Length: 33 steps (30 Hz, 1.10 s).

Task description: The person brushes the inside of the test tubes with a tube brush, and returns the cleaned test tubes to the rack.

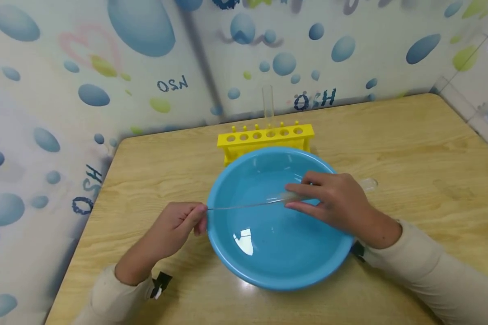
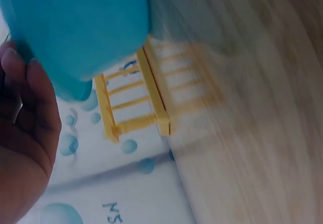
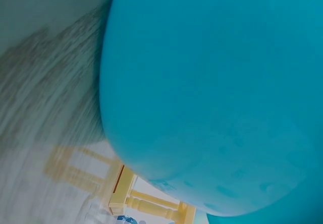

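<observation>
Over the light-blue basin (image 1: 260, 277), my right hand (image 1: 341, 203) grips a clear glass test tube (image 1: 368, 184), its rounded end sticking out behind the hand to the right. From the tube's mouth runs the thin wire handle of a test tube brush (image 1: 240, 206); pale bristles show inside the glass near the right fingertips. My left hand (image 1: 176, 230) pinches the far end of this wire at the basin's left rim. In the left wrist view the left fingers (image 2: 43, 88) are curled close beside the basin (image 2: 96, 22). The right wrist view shows mostly the basin's outer wall (image 3: 202, 82).
Just behind the basin stands a yellow test tube rack (image 1: 264, 135) with one upright clear test tube (image 1: 268, 104) in it. The wooden table (image 1: 410, 149) meets a patterned wall (image 1: 211, 58) at the back. A bright reflection lies inside the basin.
</observation>
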Tool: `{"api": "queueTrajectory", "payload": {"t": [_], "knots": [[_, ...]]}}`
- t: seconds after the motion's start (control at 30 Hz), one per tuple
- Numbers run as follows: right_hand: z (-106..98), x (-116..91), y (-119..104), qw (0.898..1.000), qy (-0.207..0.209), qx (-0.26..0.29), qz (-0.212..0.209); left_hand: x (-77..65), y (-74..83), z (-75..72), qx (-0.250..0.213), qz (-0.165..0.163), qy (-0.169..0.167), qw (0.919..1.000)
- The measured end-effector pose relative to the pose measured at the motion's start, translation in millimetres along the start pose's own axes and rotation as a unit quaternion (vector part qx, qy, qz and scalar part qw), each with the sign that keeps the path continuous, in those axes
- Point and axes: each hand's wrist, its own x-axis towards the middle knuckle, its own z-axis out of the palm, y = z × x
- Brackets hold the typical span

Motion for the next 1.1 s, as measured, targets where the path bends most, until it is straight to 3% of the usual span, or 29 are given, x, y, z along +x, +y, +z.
{"api": "queueTrajectory", "payload": {"t": [0.17,0.4,0.8,1.1], "knots": [[-0.7,-0.4,-0.2,1.000,-0.007,-0.005,-0.004,7.4,5.8,9.3,0.037,0.018,0.007,0.9991],[-2.8,2.0,-1.1,1.000,-0.016,-0.016,0.006,19.1,10.7,17.4,0.106,0.068,0.025,0.9917],[-3.8,2.3,-1.7,0.999,-0.026,-0.030,0.008,34.8,19.1,31.9,0.085,0.066,-0.018,0.9941],[-3.8,1.6,-1.9,0.999,-0.029,-0.036,0.012,42.3,23.0,36.8,0.095,0.055,-0.036,0.9933]]}}
